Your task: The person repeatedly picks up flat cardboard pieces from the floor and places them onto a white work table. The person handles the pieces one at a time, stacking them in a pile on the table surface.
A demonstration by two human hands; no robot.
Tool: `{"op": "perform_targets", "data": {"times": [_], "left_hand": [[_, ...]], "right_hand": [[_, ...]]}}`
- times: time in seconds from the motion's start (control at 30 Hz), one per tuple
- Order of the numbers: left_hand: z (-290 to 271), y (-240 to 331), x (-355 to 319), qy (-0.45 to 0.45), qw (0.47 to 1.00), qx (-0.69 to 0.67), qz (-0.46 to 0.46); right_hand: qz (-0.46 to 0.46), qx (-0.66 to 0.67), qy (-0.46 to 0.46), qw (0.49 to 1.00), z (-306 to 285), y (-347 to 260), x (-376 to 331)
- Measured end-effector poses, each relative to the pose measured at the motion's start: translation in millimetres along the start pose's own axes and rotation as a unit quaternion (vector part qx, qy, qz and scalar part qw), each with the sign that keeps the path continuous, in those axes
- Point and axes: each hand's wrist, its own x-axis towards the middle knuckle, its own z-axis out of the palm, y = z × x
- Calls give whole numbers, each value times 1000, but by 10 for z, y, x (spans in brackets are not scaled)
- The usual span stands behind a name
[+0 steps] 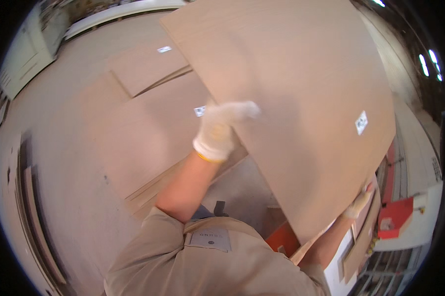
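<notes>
A large light-brown wooden panel [296,98] is tilted in front of me and fills much of the upper right, with a small white label [361,123] near its right side. My left hand [221,127], in a white glove with a yellow cuff edge, grips the panel's left edge, its fingers over the face and blurred by motion. At the lower right edge, my gloved right hand [360,203] holds the same panel, partly hidden by it. Below and left of the panel lie more wooden panels [148,133], stacked flat with white labels.
Stacked boards [37,222] stand along the far left. A white cabinet [27,56] is at the upper left. An orange box [283,239] sits beside my body under the panel. To the right are a red box-shaped object [396,217] and a rack [387,269].
</notes>
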Motion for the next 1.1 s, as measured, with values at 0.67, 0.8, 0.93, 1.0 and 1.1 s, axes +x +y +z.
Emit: {"op": "perform_targets", "data": {"times": [0.67, 0.8, 0.93, 1.0, 1.1], "left_hand": [[-3705, 677, 111, 424, 883, 111, -167], [-3849, 829, 383, 405, 863, 245, -179], [-3757, 1361, 542, 246, 567, 708, -342], [-3280, 1497, 421, 200, 557, 767, -247], [-2484, 1096, 487, 127, 676, 673, -271]], "right_hand": [[286, 123, 95, 945, 2070, 4361, 910], [198, 29, 87, 976, 2073, 4698, 912], [406, -399, -78, 818, 899, 3889, 926], [455, -482, 8, 749, 978, 2804, 784], [339, -673, -9, 658, 240, 1739, 307]]}}
